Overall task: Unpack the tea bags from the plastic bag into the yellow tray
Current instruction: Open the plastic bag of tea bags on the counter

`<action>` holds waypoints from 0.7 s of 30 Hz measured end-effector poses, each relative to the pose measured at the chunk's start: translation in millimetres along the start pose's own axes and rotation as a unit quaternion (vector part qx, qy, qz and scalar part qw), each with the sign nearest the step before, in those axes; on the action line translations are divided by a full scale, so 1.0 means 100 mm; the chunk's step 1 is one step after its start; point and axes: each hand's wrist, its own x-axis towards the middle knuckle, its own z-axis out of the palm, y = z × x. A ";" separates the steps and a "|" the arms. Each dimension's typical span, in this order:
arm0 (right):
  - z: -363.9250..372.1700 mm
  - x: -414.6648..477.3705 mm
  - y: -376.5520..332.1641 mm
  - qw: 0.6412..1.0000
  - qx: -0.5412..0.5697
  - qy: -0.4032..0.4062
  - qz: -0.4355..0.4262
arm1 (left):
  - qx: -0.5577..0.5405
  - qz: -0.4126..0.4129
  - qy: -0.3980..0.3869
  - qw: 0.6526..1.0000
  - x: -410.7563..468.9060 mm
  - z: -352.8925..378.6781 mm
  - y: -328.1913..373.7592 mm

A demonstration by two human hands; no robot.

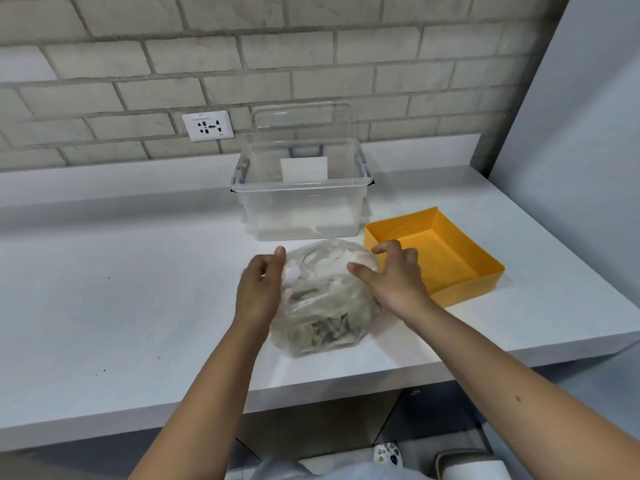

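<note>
1. Lying near the front edge of the counter (138, 271), about at its middle, is the plastic bag (322, 289). It is a thin, clear, wrinkled film, swollen into a round lump and shiny on top.
2. Through the film the tea bags (329, 332) show as flat pale and grey-green pieces. They are crowded in the lower part of the bag, and all of them are inside it.
3. The left hand (258, 289) is against the left side of the bag, thumb up and fingers curled toward the film. It is blurred and its fingertips are hidden, so I cannot tell if it really pinches the film.
4. The right hand (396, 275) grasps the right side of the bag. Its thumb is laid on the top of the film and the other fingers are bent like a claw over the side.
5. The yellow tray (464, 289) stands just beside the bag on its right, toward the right edge of the counter. It is square and low-walled, of smooth matt plastic.
6. Behind the bag, toward the back edge, stands a clear box (301, 209) of stiff transparent plastic, rectangular with rounded corners. Its lid (304, 123) leans upright behind it against the wall.
7. The brick wall (104, 64) is rough and pale. A smooth white socket plate (207, 125) is set in it, left of the box.
</note>
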 end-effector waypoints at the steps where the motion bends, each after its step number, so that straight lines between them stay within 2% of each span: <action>1: 0.02 -0.02 0.01 0.999 0.030 -0.025 0.015 | 0.032 0.056 0.038 0.997 -0.05 -0.02 -0.02; 2: 0.04 -0.05 0.01 0.997 0.060 -0.045 0.031 | 0.049 0.111 0.052 0.991 -0.14 -0.05 0.00; 4: 0.09 -0.05 0.01 0.989 0.121 -0.050 0.064 | 0.078 0.177 -0.010 0.981 -0.22 -0.09 0.02; 6: 0.13 -0.04 -0.01 0.980 0.180 -0.055 0.072 | 0.155 0.181 -0.102 0.966 -0.24 -0.12 0.02; 8: 0.13 -0.03 -0.02 0.972 0.216 -0.063 0.067 | 0.184 0.158 -0.135 0.961 -0.21 -0.15 0.04; 9: 0.12 -0.02 -0.02 0.966 0.240 -0.070 0.071 | 0.153 0.132 -0.126 0.971 -0.19 -0.16 0.06; 11: 0.05 0.02 -0.03 0.932 0.337 -0.085 0.097 | -0.020 0.040 -0.091 0.995 -0.10 -0.20 0.15; 12: 0.01 0.04 -0.05 0.904 0.401 -0.097 0.108 | -0.142 -0.012 -0.088 0.986 -0.05 -0.22 0.24; 14: -0.07 0.07 -0.05 0.841 0.515 -0.124 0.114 | -0.337 -0.068 -0.119 0.931 0.01 -0.23 0.42; 16: -0.14 0.09 -0.03 0.797 0.575 -0.159 0.100 | -0.419 -0.063 -0.144 0.894 0.10 -0.23 0.53; 17: -0.16 0.08 -0.01 0.794 0.576 -0.173 0.088 | -0.426 -0.045 -0.150 0.891 0.13 -0.23 0.56; 18: -0.16 0.07 0.03 0.807 0.558 -0.179 0.074 | -0.410 -0.020 -0.147 0.900 0.16 -0.24 0.57; 19: -0.14 0.07 0.09 0.832 0.522 -0.180 0.059 | -0.362 0.018 -0.136 0.922 0.19 -0.25 0.55; 21: -0.11 0.06 0.21 0.880 0.443 -0.166 0.048 | -0.192 0.088 -0.114 0.971 0.23 -0.29 0.41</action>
